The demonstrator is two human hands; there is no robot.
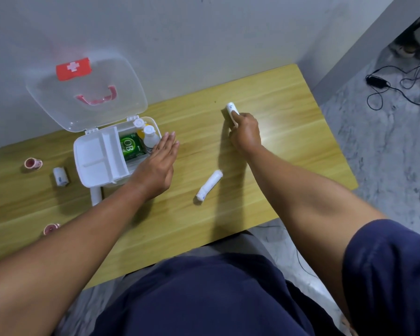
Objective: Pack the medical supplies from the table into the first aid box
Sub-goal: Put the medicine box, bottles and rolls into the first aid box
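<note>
The white first aid box [87, 166] stands open at the table's left, its clear lid [87, 93] leaning back against the wall. Inside are a white divider tray, a green OB carton [131, 146] and two white-capped bottles [149, 137]. My left hand [155, 166] lies flat with fingers together against the box's right edge and holds nothing. Farther right, my right hand [245, 134] grips a white thermometer-like device [231, 109] on the table. A white gauze roll [209, 186] lies between my arms.
Left of the box lie a pink tape roll [32, 164] and a small white bandage roll [60, 177]. Another pink tape roll [51, 229] sits near the front left edge. A white tube [95, 196] pokes out under the box. Cables lie on the floor at right.
</note>
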